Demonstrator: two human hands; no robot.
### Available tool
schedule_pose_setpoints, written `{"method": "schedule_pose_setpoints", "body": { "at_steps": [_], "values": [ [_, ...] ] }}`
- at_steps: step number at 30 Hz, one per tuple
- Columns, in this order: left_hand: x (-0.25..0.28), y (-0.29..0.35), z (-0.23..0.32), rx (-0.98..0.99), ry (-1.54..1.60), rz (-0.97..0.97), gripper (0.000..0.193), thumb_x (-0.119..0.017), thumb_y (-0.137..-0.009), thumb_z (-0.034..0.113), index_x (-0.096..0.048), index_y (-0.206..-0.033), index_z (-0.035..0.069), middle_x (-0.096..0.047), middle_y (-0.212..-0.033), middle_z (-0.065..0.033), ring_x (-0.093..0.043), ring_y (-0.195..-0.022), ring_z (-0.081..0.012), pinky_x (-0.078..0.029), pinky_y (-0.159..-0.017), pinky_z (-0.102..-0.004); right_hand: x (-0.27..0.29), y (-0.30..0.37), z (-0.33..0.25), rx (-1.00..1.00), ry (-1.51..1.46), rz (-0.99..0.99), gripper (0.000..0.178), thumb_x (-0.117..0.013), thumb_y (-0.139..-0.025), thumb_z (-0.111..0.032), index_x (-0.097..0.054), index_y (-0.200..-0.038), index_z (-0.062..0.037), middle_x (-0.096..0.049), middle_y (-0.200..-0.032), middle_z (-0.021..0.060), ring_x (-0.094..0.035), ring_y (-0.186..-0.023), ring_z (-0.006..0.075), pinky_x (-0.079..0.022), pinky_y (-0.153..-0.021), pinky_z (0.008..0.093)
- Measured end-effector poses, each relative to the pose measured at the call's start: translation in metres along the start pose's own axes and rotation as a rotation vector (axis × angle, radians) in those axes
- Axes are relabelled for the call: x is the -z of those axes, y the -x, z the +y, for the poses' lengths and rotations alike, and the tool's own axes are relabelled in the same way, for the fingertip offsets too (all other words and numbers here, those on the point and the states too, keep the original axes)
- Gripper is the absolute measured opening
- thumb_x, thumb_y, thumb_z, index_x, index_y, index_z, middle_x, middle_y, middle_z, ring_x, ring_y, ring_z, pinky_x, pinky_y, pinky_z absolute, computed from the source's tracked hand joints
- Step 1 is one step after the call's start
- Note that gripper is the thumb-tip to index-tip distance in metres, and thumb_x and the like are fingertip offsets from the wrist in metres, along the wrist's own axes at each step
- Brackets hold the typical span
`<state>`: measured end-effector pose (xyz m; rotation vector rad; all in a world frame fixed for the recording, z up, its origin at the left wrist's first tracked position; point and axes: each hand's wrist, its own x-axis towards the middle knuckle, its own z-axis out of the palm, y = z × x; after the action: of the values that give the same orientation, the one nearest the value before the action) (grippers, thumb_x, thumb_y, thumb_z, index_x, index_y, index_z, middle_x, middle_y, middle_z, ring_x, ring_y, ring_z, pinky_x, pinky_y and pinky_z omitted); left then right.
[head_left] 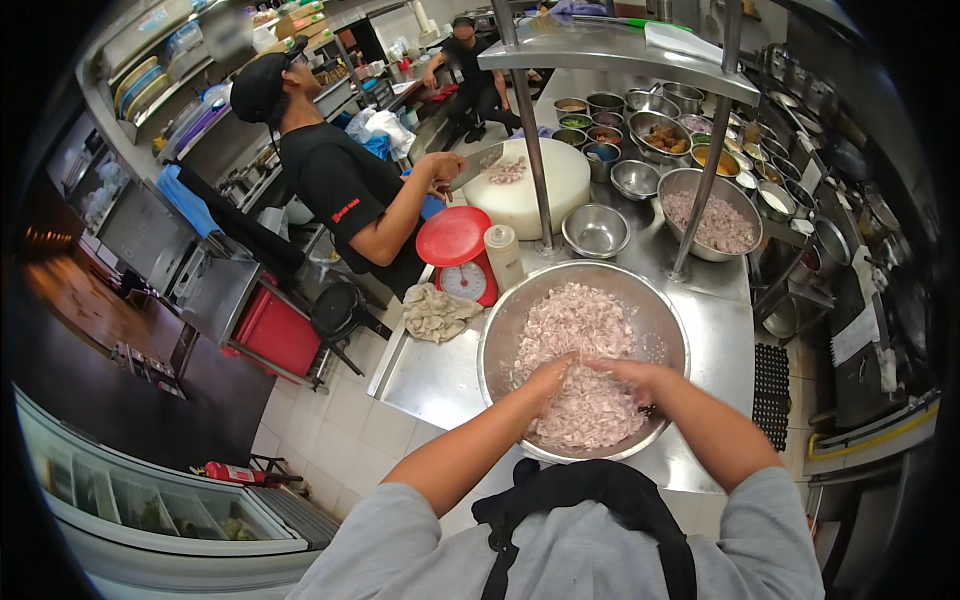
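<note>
A wide steel bowl [497, 330] stands before me, filled with small, pale pink chopped pieces [580, 320] whose kind I cannot make out. Both hands work inside it, close together at its middle. My left hand [547, 382] reaches in from the left, its fingers stretched and partly sunk among the pieces. From the right comes my right hand [632, 377], fingers apart and reaching over the pieces, its thumb lower down near the bowl's wall. Some pieces between the hands look smeared by motion.
Left of the bowl are a squeeze bottle [503, 256], a red scale [463, 250] and a crumpled cloth [437, 312]. Behind stand a small steel bowl [596, 231] and shelf posts [707, 190]. A co-worker [345, 180] holds a blade at a round white chopping block [560, 180].
</note>
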<state>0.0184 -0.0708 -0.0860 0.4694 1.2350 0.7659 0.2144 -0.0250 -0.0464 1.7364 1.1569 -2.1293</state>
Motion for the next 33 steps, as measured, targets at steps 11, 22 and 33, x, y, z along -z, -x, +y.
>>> {"method": "schedule_pose_setpoints", "body": {
  "at_steps": [11,22,33],
  "values": [
    [0.014,0.030,0.090,-0.498,-0.757,-0.044,0.047,-0.073,-0.073,0.028,-0.064,-0.106,-0.004,-0.067,-0.104,-0.0143,-0.065,-0.088,-0.0228,-0.052,-0.076,-0.0385,-0.012,0.014,-0.037,0.882,0.394,0.559,0.040,-0.063,-0.070,-0.016,-0.062,-0.105,0.0050,-0.065,-0.097,0.0257,-0.064,-0.092,0.0359,-0.051,-0.083,0.0399],
    [0.001,0.059,0.083,-0.173,-1.162,-0.037,0.056,-0.073,-0.066,0.020,-0.058,-0.113,-0.008,-0.063,-0.108,-0.0219,-0.062,-0.098,-0.0280,-0.051,-0.079,-0.0381,0.009,0.069,-0.080,0.423,0.857,0.077,0.052,-0.060,-0.072,-0.012,-0.057,-0.123,-0.0100,-0.067,-0.100,0.0147,-0.063,-0.092,0.0280,-0.051,-0.081,0.0414],
    [0.008,0.056,0.051,0.172,0.367,-0.042,0.060,-0.038,-0.094,0.050,-0.043,-0.135,0.006,-0.055,-0.127,-0.0170,-0.055,-0.114,-0.0318,-0.041,-0.100,-0.0515,0.020,-0.048,-0.104,0.378,0.687,0.256,0.072,-0.061,-0.078,-0.047,-0.043,-0.137,-0.0102,-0.048,-0.136,0.0193,-0.050,-0.121,0.0306,-0.039,-0.101,0.0395]
  ]
}}
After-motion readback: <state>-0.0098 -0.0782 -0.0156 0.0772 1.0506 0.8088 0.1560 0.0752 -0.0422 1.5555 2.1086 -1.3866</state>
